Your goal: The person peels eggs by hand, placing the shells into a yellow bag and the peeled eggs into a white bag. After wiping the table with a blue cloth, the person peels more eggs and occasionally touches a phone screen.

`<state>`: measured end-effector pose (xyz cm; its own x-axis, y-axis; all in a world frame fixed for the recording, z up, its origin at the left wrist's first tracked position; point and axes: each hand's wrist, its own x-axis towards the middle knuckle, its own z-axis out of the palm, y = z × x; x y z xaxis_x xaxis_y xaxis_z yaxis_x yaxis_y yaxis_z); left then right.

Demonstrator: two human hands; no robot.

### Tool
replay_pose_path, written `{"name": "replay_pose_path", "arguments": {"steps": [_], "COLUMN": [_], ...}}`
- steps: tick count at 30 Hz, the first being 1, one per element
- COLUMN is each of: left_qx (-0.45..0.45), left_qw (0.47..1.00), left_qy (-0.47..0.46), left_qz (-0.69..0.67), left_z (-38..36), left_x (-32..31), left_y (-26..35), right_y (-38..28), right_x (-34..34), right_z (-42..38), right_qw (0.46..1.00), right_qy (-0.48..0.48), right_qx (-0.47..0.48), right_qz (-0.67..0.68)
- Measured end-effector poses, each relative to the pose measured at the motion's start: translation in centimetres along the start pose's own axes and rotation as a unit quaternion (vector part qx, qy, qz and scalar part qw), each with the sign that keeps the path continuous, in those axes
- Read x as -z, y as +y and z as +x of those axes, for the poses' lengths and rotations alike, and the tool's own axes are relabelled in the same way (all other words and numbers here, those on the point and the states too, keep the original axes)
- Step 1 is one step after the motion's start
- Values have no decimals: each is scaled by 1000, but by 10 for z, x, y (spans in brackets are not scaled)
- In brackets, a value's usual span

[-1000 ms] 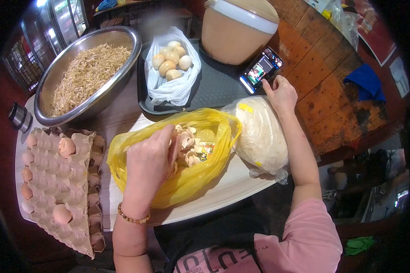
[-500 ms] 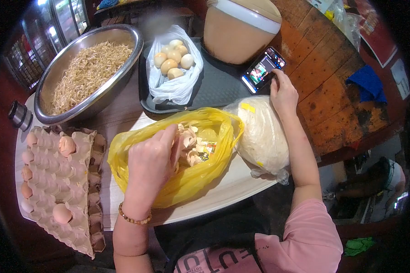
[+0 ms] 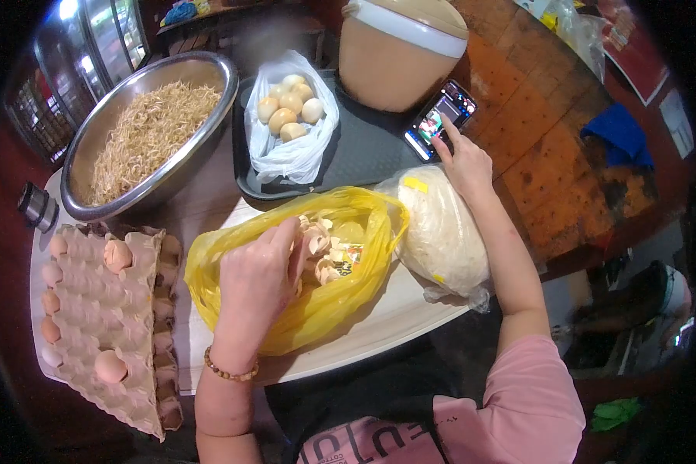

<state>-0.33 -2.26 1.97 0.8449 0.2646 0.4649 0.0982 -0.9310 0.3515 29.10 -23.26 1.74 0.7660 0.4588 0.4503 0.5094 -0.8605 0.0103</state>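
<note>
My left hand (image 3: 257, 271) is over the near side of a yellow plastic bag (image 3: 332, 313). Its fingers are curled down and closed, and whatever they hold is hidden behind the hand. Broken eggshells (image 3: 317, 241) and a printed wrapper (image 3: 351, 257) lie inside the bag. My right hand (image 3: 467, 164) reaches over a clear bag of pale food (image 3: 443, 232). Two of its fingers are stretched out at the lit screen of a phone (image 3: 441, 120), which rests at the right end of a dark tray (image 3: 363, 155).
Peeled eggs (image 3: 290, 102) sit in a white plastic bag (image 3: 286, 164) on the tray. At left are a steel bowl of bean sprouts (image 3: 155, 131) and stacked egg cartons (image 3: 104, 309) with several eggs. A tan bucket (image 3: 398, 66) stands behind, and a blue cloth (image 3: 619, 138) lies at right.
My right hand's fingers have spread and moved further over the phone screen. The left hand stays curled over the yellow bag. The whole view has shifted slightly.
</note>
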Motion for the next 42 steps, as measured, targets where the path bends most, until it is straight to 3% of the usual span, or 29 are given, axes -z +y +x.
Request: {"name": "replay_pose_path", "arguments": {"steps": [21, 24, 26, 42], "left_qx": [0, 2, 5, 1], "left_qw": [1000, 1000, 1000, 1000], "left_qy": [0, -4, -9, -3], "left_qz": [2, 3, -1, 2], "left_z": [1, 1, 0, -1], "left_x": [-4, -4, -4, -4], "left_y": [1, 1, 1, 1], "right_y": [-2, -1, 4, 0], "right_x": [4, 3, -5, -2], "right_z": [-1, -2, -2, -1], "right_qw": [998, 998, 995, 998], "right_qy": [-44, -39, 18, -6], "right_qx": [14, 40, 76, 40], "right_qz": [37, 43, 54, 57]}}
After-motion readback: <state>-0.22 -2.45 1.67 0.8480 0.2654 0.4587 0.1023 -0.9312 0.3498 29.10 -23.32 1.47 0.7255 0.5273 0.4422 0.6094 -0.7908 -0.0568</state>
